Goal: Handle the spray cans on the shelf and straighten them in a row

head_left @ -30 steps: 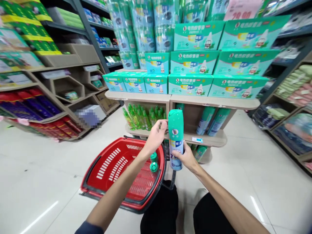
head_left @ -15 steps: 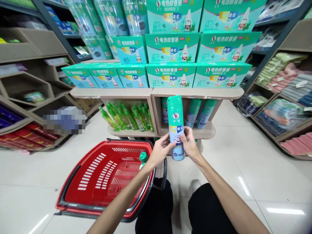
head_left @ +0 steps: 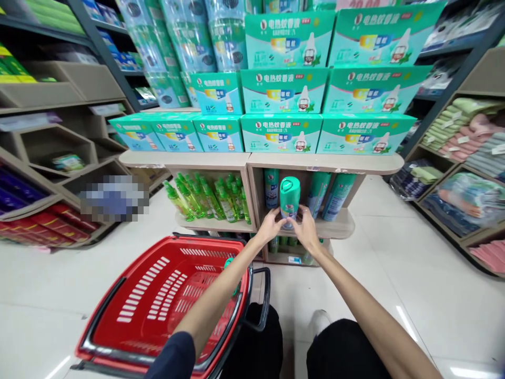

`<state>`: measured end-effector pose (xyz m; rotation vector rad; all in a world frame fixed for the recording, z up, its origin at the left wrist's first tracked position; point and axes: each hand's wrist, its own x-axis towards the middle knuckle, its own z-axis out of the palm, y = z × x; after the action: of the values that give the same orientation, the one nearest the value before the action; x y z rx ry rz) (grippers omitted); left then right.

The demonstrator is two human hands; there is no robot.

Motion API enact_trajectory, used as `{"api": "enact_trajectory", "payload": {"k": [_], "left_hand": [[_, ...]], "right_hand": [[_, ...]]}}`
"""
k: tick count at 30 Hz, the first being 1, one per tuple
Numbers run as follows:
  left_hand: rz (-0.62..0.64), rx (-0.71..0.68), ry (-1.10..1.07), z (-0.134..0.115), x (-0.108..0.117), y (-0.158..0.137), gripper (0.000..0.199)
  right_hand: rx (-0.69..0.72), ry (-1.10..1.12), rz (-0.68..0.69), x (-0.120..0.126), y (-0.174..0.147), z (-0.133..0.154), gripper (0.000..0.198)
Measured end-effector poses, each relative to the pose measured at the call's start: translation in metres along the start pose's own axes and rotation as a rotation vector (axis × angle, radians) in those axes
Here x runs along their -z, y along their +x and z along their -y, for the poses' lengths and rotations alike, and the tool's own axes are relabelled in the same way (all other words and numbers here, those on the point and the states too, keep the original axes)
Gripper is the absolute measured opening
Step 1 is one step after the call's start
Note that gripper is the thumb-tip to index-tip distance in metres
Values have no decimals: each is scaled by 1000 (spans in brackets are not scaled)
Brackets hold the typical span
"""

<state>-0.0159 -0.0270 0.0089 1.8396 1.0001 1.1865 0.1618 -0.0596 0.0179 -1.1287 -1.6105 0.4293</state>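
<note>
Head view: left hand (head_left: 271, 228), right hand (head_left: 306, 227) outstretched, clasping spray can (head_left: 290, 198).

The person's forearms (head_left: 226, 284), reaching forward and converging.
Left hand (head_left: 270, 227) and right hand (head_left: 306, 228) face each other, curved, thumbs inward.
</note>
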Motion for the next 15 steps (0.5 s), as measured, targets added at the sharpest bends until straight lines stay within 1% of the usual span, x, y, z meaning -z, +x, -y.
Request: {"api": "enact_trajectory", "payload": {"k": [3,6,9,11,13,15], "left_hand": [[-54,67,-85,15,-14,19,53],[-117,140,-62,20,-22,35,50],[-175,121,18,16,-24,45,49],[-235,134,81,10,-26,49,41],[-313,216,142,3,-30,50,31],[-376,317,201,-3,-35,50,26]], "right_hand": [[-12,-72,-55,-10,14,-25,61],[-43,-126,-76,-19,32,-38,60],[-121,-179,-71,-25,45,-41,59],[-172,-209,-58,-29,50,-40,58],[-193,-211,-54,-33,54,-39,56],[-200,-198,-71,-38,58,-40,54]]}}
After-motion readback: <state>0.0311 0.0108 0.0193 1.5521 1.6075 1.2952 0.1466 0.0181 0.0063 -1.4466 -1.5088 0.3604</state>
